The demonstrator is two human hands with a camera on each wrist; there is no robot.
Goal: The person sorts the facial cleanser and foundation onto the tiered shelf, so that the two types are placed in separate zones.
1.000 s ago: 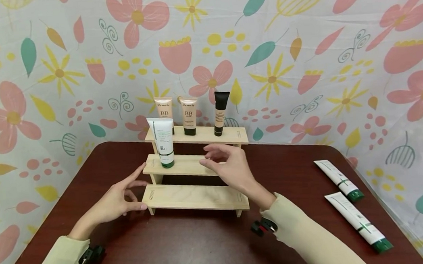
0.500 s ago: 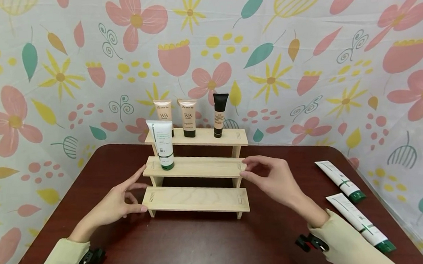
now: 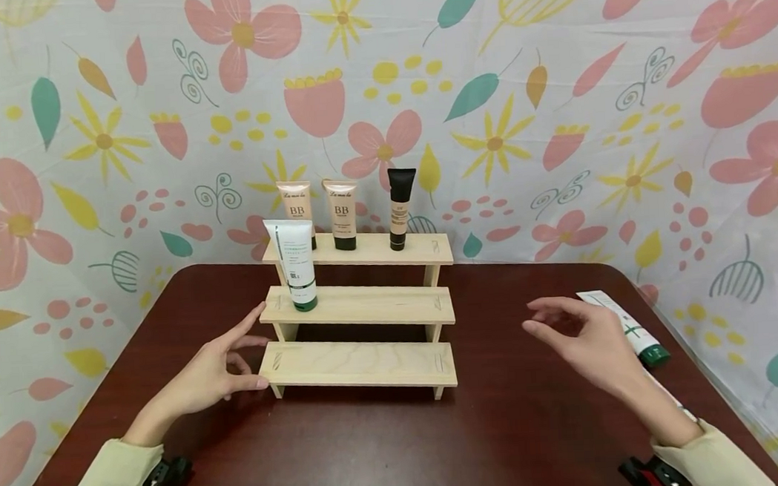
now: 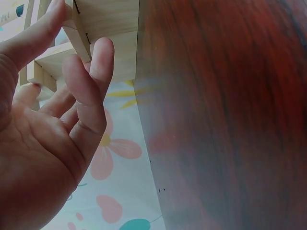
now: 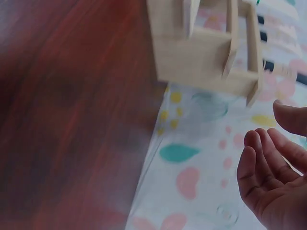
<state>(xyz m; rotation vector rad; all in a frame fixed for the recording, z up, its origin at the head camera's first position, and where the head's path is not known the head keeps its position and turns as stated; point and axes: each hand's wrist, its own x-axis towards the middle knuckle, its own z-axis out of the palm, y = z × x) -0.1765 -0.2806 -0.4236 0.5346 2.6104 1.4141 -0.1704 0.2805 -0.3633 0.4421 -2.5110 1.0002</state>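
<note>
My left hand (image 3: 216, 369) rests at the left end of a three-tier wooden display rack (image 3: 363, 362). Its thumb touches the bottom shelf and its index finger the middle one; the other fingers bend loosely. A white tube with a green cap (image 3: 299, 260) stands cap-down on the middle shelf's left end. My right hand (image 3: 596, 345) is above the table's right side, fingers loosely curved, holding nothing. Nearest to it lies a white tube (image 3: 637, 334) with a green cap, its middle partly covered by the hand. Another white tube is mostly hidden behind the right wrist.
On the top shelf stand two beige BB cream tubes (image 3: 342, 212) and a slimmer beige tube with a black top (image 3: 400, 212). The rack is on a dark red-brown table (image 3: 348, 453). A flower-print sheet (image 3: 486, 81) hangs behind it.
My right hand has moved from the middle shelf, past the rack's right end, to the tubes on the right. The left hand stays at the rack, and the standing tubes keep their places.
</note>
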